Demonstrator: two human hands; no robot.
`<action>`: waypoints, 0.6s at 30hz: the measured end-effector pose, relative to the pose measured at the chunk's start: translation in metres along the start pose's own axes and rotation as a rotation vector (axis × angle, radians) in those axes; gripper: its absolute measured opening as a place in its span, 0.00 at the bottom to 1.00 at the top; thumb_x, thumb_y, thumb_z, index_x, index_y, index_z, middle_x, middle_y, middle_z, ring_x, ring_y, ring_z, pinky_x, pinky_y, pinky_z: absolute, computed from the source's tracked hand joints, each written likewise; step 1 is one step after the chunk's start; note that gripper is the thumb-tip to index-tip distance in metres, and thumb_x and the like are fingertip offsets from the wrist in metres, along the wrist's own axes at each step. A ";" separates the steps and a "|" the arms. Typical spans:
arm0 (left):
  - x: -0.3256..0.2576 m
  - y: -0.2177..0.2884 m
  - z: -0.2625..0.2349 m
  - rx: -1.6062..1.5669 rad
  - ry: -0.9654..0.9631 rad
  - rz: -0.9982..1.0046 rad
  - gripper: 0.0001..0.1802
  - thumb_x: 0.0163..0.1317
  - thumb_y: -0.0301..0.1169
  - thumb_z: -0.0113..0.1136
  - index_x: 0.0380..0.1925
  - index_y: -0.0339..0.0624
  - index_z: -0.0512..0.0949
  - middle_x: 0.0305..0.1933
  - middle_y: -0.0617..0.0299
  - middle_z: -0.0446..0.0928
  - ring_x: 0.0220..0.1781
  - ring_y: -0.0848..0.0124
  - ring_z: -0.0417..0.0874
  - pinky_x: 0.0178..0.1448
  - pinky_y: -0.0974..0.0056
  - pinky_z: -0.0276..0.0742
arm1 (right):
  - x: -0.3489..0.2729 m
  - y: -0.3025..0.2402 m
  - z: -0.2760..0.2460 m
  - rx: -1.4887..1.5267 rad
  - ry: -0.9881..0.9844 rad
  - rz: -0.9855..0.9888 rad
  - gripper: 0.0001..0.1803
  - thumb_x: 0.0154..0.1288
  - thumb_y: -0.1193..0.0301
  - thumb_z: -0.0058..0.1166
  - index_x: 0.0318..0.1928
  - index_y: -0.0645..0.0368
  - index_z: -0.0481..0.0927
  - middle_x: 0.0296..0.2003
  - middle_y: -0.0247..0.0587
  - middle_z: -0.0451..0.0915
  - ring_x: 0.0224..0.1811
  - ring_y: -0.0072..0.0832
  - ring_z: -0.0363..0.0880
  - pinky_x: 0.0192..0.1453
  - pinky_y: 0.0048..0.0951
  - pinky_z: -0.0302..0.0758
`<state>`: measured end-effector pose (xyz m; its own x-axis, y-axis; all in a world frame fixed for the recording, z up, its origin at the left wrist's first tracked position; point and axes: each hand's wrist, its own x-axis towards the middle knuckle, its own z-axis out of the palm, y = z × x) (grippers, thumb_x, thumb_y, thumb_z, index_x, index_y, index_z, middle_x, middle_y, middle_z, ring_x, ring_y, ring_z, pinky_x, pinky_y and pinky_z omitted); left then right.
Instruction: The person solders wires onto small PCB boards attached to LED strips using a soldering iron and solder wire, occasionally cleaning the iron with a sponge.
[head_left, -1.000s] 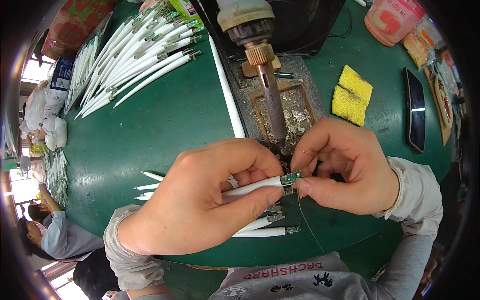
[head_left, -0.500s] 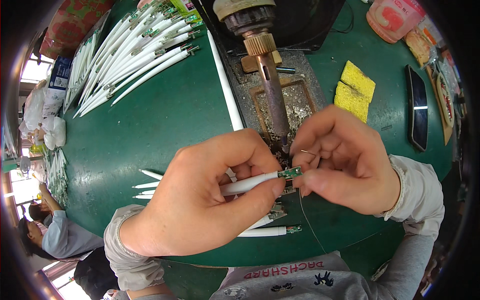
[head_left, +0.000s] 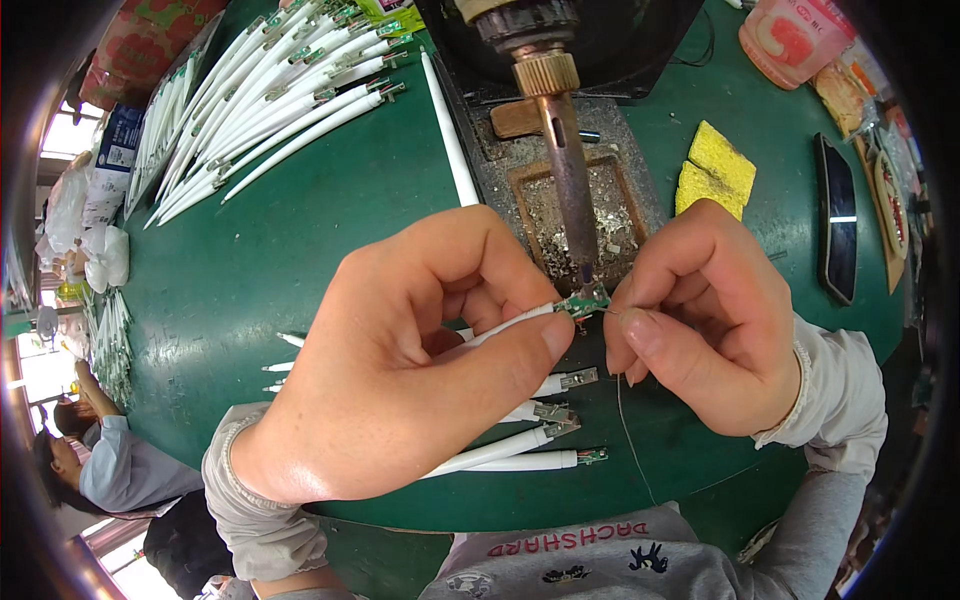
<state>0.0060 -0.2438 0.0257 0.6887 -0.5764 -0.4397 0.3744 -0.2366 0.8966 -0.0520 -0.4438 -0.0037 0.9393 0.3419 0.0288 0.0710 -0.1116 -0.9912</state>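
Observation:
My left hand [head_left: 420, 360] grips a thin white tube [head_left: 505, 325] whose end carries a small green circuit board [head_left: 582, 302]. That board sits right under the tip of a fixed soldering iron [head_left: 565, 165] that points down toward me. My right hand [head_left: 705, 320] pinches a fine solder wire [head_left: 630, 420] and holds its end against the board; the wire trails down toward my body. Several more white tubes with metal ends [head_left: 535, 435] lie on the green table [head_left: 300, 250] just below my left hand.
A big heap of white tubes [head_left: 270, 90] lies at the far left. A metal tray of solder scraps [head_left: 560, 215] sits under the iron. Yellow sponge pieces [head_left: 715, 170], a dark phone [head_left: 838, 215] and a pink tub [head_left: 790, 35] are on the right. Another person [head_left: 95, 460] sits lower left.
Both hands have shifted slightly up and right, bringing the board closer to the iron's tip. The right fingers have tightened around the wire.

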 end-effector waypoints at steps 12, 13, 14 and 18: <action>0.002 0.001 0.002 -0.075 0.044 0.069 0.08 0.52 0.22 0.58 0.30 0.38 0.69 0.23 0.67 0.71 0.20 0.85 0.65 0.21 0.79 0.56 | 0.005 0.003 0.003 0.065 0.046 -0.044 0.08 0.64 0.75 0.44 0.39 0.64 0.60 0.28 0.42 0.73 0.26 0.21 0.74 0.28 0.18 0.72; 0.002 0.001 0.002 -0.076 0.044 0.069 0.08 0.52 0.22 0.58 0.30 0.38 0.69 0.23 0.67 0.71 0.20 0.85 0.65 0.21 0.79 0.56 | 0.005 0.003 0.003 0.066 0.044 -0.043 0.08 0.64 0.75 0.44 0.39 0.64 0.60 0.28 0.42 0.73 0.26 0.21 0.74 0.28 0.18 0.72; 0.002 0.001 0.002 -0.067 0.045 0.071 0.08 0.52 0.22 0.58 0.30 0.38 0.69 0.23 0.67 0.71 0.20 0.85 0.66 0.21 0.79 0.56 | 0.006 0.003 0.004 0.061 0.049 -0.053 0.08 0.64 0.75 0.45 0.39 0.64 0.60 0.28 0.42 0.73 0.25 0.20 0.74 0.28 0.18 0.72; 0.002 0.002 0.002 -0.098 0.043 0.030 0.07 0.52 0.22 0.58 0.30 0.38 0.69 0.22 0.66 0.71 0.19 0.84 0.66 0.21 0.79 0.56 | 0.006 0.003 0.003 0.065 0.041 -0.052 0.09 0.63 0.75 0.45 0.39 0.63 0.60 0.28 0.42 0.72 0.25 0.20 0.73 0.27 0.18 0.72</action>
<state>0.0071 -0.2475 0.0266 0.7257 -0.5478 -0.4163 0.4104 -0.1410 0.9009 -0.0473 -0.4398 -0.0073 0.9481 0.3067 0.0844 0.0995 -0.0337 -0.9945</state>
